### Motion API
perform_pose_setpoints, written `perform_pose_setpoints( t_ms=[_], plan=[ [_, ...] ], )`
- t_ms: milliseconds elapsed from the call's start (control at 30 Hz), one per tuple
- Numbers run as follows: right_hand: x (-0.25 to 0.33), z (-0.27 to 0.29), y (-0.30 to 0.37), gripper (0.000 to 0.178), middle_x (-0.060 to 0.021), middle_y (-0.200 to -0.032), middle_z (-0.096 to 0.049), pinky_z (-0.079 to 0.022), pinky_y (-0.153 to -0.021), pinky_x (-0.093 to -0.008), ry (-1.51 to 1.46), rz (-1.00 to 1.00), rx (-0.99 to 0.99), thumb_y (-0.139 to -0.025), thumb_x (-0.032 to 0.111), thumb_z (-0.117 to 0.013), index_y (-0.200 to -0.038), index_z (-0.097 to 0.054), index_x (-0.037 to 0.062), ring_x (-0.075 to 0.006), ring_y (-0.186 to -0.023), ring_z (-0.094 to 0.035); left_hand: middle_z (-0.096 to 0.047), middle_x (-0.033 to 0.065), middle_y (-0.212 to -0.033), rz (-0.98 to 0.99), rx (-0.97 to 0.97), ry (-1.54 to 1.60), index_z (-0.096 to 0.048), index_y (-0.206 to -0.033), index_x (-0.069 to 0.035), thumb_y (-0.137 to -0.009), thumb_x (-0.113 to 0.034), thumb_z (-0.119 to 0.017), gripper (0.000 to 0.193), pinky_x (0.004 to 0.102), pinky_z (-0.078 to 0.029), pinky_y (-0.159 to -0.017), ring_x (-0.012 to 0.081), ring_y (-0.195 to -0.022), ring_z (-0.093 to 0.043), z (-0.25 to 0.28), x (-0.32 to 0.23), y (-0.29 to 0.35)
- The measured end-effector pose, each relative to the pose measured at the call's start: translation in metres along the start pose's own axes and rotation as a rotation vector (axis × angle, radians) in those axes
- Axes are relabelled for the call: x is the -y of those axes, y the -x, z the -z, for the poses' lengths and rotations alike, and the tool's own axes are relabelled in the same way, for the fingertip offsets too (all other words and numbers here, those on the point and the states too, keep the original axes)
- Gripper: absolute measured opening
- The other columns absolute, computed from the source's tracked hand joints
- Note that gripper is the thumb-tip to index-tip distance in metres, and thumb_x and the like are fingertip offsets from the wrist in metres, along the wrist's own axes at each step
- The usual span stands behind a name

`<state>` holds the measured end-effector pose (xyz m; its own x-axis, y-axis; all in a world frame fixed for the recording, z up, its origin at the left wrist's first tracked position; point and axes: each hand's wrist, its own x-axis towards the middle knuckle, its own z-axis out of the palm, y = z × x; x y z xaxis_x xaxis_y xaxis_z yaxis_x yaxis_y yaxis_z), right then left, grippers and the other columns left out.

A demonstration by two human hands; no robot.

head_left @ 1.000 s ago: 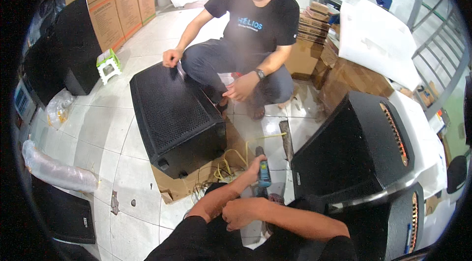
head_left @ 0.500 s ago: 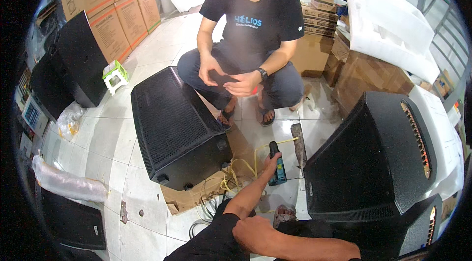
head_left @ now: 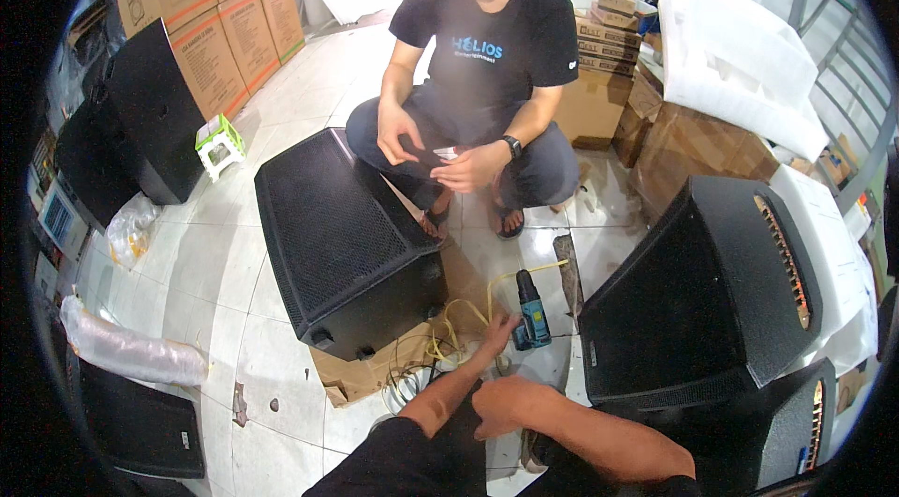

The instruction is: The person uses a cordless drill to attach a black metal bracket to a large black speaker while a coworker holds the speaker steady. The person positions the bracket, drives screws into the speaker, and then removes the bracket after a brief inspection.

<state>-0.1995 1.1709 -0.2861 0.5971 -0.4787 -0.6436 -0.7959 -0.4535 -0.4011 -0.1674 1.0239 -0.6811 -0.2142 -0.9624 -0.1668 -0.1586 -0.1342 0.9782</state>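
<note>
The left hand (head_left: 498, 333) stretches forward from the lower edge, forearm nearly straight, palm down over the floor (head_left: 225, 263), its fingers (head_left: 510, 321) spread loosely and holding nothing, the tips just beside the drill (head_left: 534, 314). The drill, teal and black, stands on the tiles between the two speakers, its chuck pointing away from the person. The right hand (head_left: 501, 403) sits drawn back close to the body, forearm angled across from the right, fingers curled into a loose fist; I cannot tell whether anything lies inside it. Yellow cable (head_left: 468, 319) loops over the floor under and just left of the left hand, running on toward the drill. A black speaker (head_left: 342, 235) lies to the left on flattened cardboard (head_left: 361, 375), and a second, wedge-shaped speaker (head_left: 702, 291) stands to the right. Beyond the drill a co-worker (head_left: 487, 94) crouches, both hands held together before the knees.
</note>
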Motion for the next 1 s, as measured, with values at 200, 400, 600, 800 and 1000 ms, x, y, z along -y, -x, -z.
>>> perform_pose_setpoints(
  t_ms=[200,400,600,800,1000],
  plan=[
    [-0.026,0.006,0.0,0.051,-0.0212,-0.099,-0.071,-0.054,-0.082,-0.0473,-0.074,-0.089,0.118,-0.082,0.049,-0.068,-0.106,-0.072,0.0037,-0.0383,-0.094,-0.068,-0.068,0.018,-0.112,-0.163,0.713,-0.882,-0.065,-0.118,-0.004,-0.087,-0.042,-0.065,0.049,0.0453,-0.048,-0.093,0.0351,-0.107,-0.064,0.002,-0.012,0.147],
    [-0.07,-0.033,-0.037,0.047,-0.0214,-0.095,-0.071,-0.054,-0.081,-0.0484,-0.037,-0.124,-0.01,-0.082,0.044,-0.067,-0.104,-0.072,0.0025,-0.0402,-0.094,-0.068,-0.063,0.0192,-0.124,-0.068,1.338,-0.82,-0.066,-0.12,-0.007,-0.089,-0.042,-0.061,0.046,0.0466,-0.043,-0.102,0.0338,-0.119,-0.058,-0.027,0.031,0.201],
    [-0.059,-0.055,-0.069,0.044,-0.022,-0.1,-0.07,-0.054,-0.083,-0.0501,0.115,-0.08,-0.021,-0.079,0.041,-0.066,-0.105,-0.071,0.0045,-0.0402,-0.099,-0.067,-0.064,0.0169,-0.12,-0.225,1.092,-0.963,-0.063,-0.121,-0.005,-0.091,-0.038,-0.061,0.044,0.0478,-0.045,-0.098,0.0335,-0.115,-0.059,-0.03,0.046,0.167],
    [-0.038,-0.052,-0.068,0.043,-0.0217,-0.102,-0.07,-0.054,-0.082,-0.0502,0.146,-0.057,0.0,-0.08,0.036,-0.066,-0.112,-0.068,0.0072,-0.0395,-0.098,-0.068,-0.064,0.0164,-0.121,-0.212,0.938,-0.764,-0.059,-0.126,-0.004,-0.091,-0.035,-0.062,0.047,0.047,-0.043,-0.101,0.0321,-0.117,-0.057,-0.021,0.051,0.165],
    [-0.039,-0.042,-0.072,0.044,-0.0219,-0.098,-0.07,-0.055,-0.082,-0.049,0.032,-0.069,-0.135,-0.074,0.034,-0.072,-0.105,-0.07,0.0039,-0.0395,-0.095,-0.068,-0.063,0.0158,-0.121,-0.282,0.784,-0.556,-0.055,-0.13,-0.003,-0.091,-0.033,-0.064,0.051,0.0462,-0.041,-0.103,0.0306,-0.118,-0.055,-0.008,0.075,0.175]
  ],
)
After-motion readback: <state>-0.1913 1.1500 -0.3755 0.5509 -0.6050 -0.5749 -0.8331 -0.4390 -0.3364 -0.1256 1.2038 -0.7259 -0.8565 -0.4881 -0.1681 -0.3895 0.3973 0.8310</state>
